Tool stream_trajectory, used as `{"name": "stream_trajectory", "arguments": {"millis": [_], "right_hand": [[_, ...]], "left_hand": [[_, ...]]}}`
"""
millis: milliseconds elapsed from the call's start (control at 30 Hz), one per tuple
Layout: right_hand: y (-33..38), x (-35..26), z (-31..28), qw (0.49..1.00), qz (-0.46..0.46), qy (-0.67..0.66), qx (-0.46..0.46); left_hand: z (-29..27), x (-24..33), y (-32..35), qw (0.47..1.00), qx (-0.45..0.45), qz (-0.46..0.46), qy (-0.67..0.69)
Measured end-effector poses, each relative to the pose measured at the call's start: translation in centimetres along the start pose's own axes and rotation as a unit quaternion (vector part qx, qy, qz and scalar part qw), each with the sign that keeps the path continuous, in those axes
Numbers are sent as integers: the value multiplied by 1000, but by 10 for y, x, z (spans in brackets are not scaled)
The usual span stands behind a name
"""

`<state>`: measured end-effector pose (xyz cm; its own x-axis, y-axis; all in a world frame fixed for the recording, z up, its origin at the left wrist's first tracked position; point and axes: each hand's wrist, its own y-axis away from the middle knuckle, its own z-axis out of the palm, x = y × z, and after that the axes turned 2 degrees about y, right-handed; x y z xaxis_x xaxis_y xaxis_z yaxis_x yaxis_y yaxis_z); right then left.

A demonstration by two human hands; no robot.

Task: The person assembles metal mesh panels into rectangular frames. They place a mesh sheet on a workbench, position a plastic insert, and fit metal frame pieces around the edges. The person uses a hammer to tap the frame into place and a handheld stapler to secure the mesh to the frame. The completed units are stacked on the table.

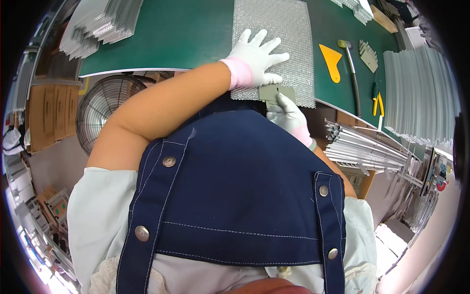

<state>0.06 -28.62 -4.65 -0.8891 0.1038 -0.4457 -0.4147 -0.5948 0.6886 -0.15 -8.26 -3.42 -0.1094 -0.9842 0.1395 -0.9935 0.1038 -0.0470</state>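
Note:
A silvery mesh sheet (299, 63) lies on the green tabletop, its near end reaching the table's front edge. My left hand (257, 56), in a white glove with a pink cuff, rests flat on it with fingers spread. At the sheet's near edge, my right hand (289, 115), gloved the same way, grips a flat grey-green plate (270, 91). The thumb presses on the plate's top face, and the other fingers are mostly hidden beneath. The plate meets the mesh's near end; whether it is clipped over that edge I cannot tell.
Right of the mesh lie an orange scraper (331, 62), a hammer (352, 73), several grey-green plates (368, 58) and a yellow-handled tool (378, 104). Sheets are stacked at far right (421, 93) and upper left (100, 27). A fan (105, 110) and racked metal strips (364, 149) flank me.

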Motion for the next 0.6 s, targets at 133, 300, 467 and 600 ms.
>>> {"name": "stream_trajectory", "arguments": {"millis": [133, 300, 467, 600], "right_hand": [[5, 5, -16, 999, 3, 35, 3], [-6, 12, -30, 977, -93, 194, 14], [-15, 13, -27, 975, -136, 175, -16], [-5, -7, -20, 960, -66, 263, -72]], "left_hand": [[5, 5, 4, 1000, 15, 8, 6], [4, 7, 3, 1000, 7, 13, -8], [1, 5, -6, 1000, -6, 18, -17], [1, -16, -24, 996, 27, 86, 10]]}}
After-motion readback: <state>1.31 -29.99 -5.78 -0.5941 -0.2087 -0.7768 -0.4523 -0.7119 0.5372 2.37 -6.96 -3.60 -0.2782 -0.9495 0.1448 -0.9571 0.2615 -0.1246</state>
